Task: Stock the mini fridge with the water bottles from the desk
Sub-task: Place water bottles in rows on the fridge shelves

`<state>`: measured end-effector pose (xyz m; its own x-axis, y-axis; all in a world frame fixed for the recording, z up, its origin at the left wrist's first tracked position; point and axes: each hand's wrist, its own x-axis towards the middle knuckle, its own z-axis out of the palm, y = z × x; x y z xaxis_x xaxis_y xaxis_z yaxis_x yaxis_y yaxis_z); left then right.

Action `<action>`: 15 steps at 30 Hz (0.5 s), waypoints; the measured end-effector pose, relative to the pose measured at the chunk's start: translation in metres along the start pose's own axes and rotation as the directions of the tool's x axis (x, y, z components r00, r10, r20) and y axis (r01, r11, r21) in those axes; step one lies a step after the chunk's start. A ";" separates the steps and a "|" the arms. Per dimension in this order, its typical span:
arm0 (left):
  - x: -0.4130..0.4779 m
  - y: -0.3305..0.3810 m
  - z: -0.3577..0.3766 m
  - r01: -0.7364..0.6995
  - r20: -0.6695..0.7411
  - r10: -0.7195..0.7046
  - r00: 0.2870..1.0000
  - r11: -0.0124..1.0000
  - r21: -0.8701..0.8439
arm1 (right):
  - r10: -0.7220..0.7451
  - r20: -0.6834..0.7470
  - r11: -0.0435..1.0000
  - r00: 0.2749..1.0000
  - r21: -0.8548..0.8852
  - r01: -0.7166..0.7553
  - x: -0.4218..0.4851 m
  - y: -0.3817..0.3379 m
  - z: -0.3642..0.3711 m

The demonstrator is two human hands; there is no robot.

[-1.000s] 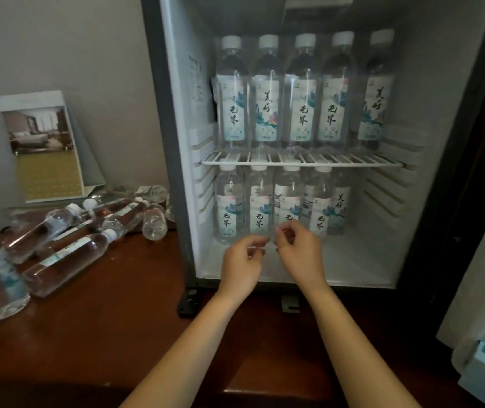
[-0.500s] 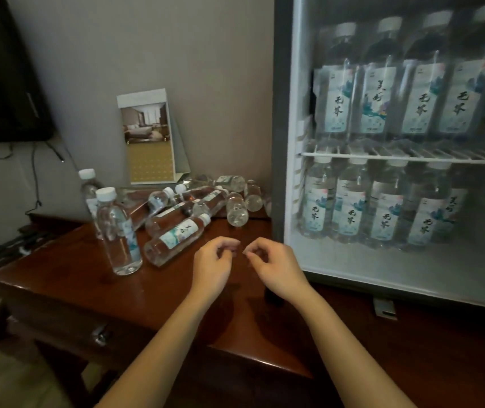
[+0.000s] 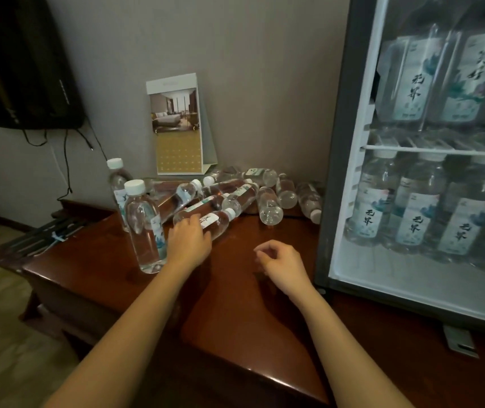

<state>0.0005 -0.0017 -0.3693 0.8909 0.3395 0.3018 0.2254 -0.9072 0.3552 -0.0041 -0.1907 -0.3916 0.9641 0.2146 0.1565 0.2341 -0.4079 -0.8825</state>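
Several clear water bottles with white caps lie in a heap (image 3: 270, 204) at the back of the brown wooden desk (image 3: 235, 313). Two more stand upright at the left, the nearer one (image 3: 144, 228) beside my left hand. My left hand (image 3: 189, 241) is wrapped over the base end of the closest lying bottle (image 3: 219, 220), fingers on its far side and thumb on the near side. My right hand (image 3: 282, 260) hovers loosely curled over the desk and holds nothing. To the right stands the open mini fridge (image 3: 341, 172). Rows of labelled bottles fill its wire shelf (image 3: 441, 149) and its floor.
A standing calendar card (image 3: 176, 125) leans at the wall behind the heap. A dark screen (image 3: 20, 60) hangs at upper left with cables trailing down. The desk's left edge drops to the floor, and bare wood lies between my hands and the fridge.
My view swung left from the fridge interior to the desk. Both hands left the fridge; the left hand reached out and closed over a lying bottle, the right stayed loosely curled.
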 end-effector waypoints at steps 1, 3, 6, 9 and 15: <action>0.002 0.001 0.001 0.026 0.018 -0.027 0.999 0.999 0.041 | 0.001 -0.013 1.000 1.000 0.026 -0.001 0.000 0.000 -0.001; 0.006 0.003 0.002 0.072 0.027 -0.076 0.997 0.991 0.115 | -0.009 -0.029 1.000 1.000 0.027 0.010 -0.001 0.000 -0.003; 0.011 0.002 0.007 0.103 0.120 -0.120 0.985 0.984 0.144 | -0.008 -0.029 1.000 1.000 0.019 0.008 -0.002 0.001 -0.003; 0.008 0.003 0.008 0.150 0.248 -0.159 0.955 0.987 0.055 | -0.003 -0.015 1.000 1.000 -0.002 0.003 -0.003 0.001 -0.002; -0.012 0.017 0.004 0.190 0.325 -0.126 0.937 0.966 -0.174 | 0.053 0.022 0.998 0.998 0.039 -0.054 -0.004 0.002 0.005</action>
<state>-0.0047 -0.0221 -0.3706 0.9347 0.3520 -0.0494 0.3188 -0.7687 0.5545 -0.0079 -0.1882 -0.3964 0.9721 0.2124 0.0997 0.1769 -0.3841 -0.9062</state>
